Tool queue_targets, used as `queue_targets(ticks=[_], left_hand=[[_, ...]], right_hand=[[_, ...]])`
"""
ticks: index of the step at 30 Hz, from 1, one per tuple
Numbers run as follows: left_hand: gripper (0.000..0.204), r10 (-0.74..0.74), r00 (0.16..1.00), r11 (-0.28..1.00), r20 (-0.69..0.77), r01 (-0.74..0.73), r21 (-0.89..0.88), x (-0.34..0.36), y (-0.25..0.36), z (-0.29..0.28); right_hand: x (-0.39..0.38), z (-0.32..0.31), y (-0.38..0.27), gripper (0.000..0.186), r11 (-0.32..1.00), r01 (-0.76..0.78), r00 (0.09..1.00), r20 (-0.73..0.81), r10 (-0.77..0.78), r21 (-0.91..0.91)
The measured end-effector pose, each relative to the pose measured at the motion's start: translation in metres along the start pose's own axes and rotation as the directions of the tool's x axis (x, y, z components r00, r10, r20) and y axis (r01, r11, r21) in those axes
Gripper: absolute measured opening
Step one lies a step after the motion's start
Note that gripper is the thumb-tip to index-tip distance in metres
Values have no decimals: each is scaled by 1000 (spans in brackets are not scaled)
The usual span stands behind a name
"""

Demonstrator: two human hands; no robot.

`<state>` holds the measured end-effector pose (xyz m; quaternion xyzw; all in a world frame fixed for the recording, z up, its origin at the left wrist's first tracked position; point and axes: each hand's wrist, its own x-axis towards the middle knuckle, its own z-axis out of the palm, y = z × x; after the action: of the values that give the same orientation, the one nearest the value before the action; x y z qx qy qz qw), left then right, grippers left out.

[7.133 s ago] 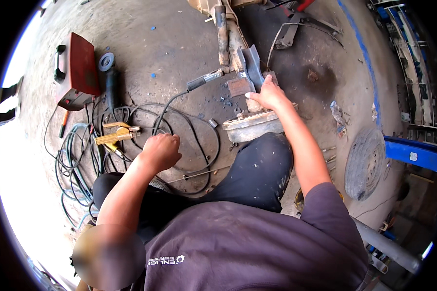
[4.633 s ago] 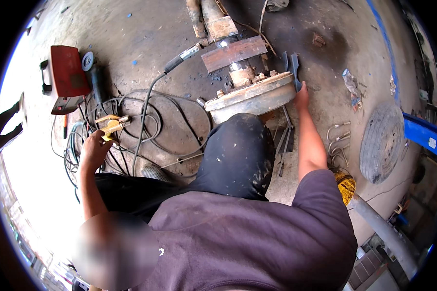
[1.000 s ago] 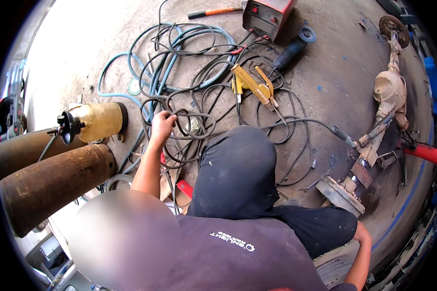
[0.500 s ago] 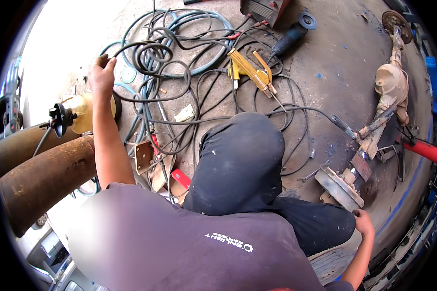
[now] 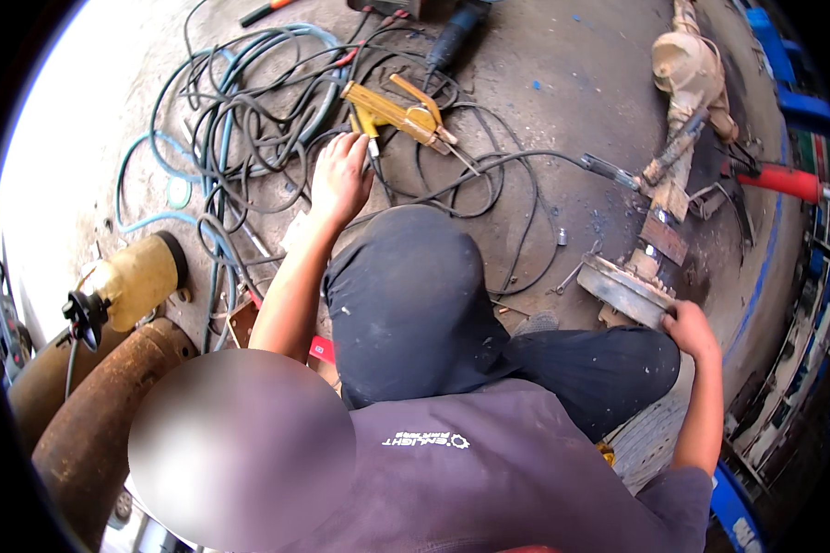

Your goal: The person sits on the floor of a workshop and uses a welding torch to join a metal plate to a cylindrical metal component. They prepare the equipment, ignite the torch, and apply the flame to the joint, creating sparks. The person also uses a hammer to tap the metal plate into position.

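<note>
My left hand [image 5: 339, 184] reaches over the cables, fingers stretched toward the yellow welding electrode holder [image 5: 387, 109]; any contact between them is hard to make out. A thin rod points out of the holder's jaw. My right hand [image 5: 692, 329] is closed on the edge of a round, grey brake drum [image 5: 620, 291]. The drum sits at the near end of a rusty vehicle axle [image 5: 687, 69] with a bulging middle housing. A cable clamp [image 5: 609, 170] touches the axle beside a dark pipe-like part.
Tangled black cables [image 5: 240, 138] and a blue hose [image 5: 152, 218] cover the floor ahead. An angle grinder [image 5: 456, 37] lies at the top. Left are a yellowish sprayer bottle [image 5: 136, 281] and rusty pipes [image 5: 101, 424]. A red tool [image 5: 784, 182] lies beyond the axle.
My left hand has let go of the black cable and moved right, toward the electrode holder. The cable coil has dropped onto the pile. My right hand stays at the drum; the view has shifted.
</note>
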<state>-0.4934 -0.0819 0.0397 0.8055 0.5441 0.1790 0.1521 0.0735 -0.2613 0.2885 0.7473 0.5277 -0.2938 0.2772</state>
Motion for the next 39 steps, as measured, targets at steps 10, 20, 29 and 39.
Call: queue_targets(ticks=[10,20,29,39], left_hand=[[14,239,902,843,360,-376,384,123,-45,69],[40,209,723,724,659,338,-601,113,123,-68],[53,537,622,317,570,477,-820,125,363,-118],[44,926,148,365,348,-109,-925,96,465,-53]], right_hand=[[-29,38,-81,24,998,58,962,-267,-52,15],[-9,19,-128,47,786,398,907,-73,-415,473],[-15,11,-176,60,-129,687,704,-699,-126,715],[-151,49,-146,49,-801,534,815,89,573,270]])
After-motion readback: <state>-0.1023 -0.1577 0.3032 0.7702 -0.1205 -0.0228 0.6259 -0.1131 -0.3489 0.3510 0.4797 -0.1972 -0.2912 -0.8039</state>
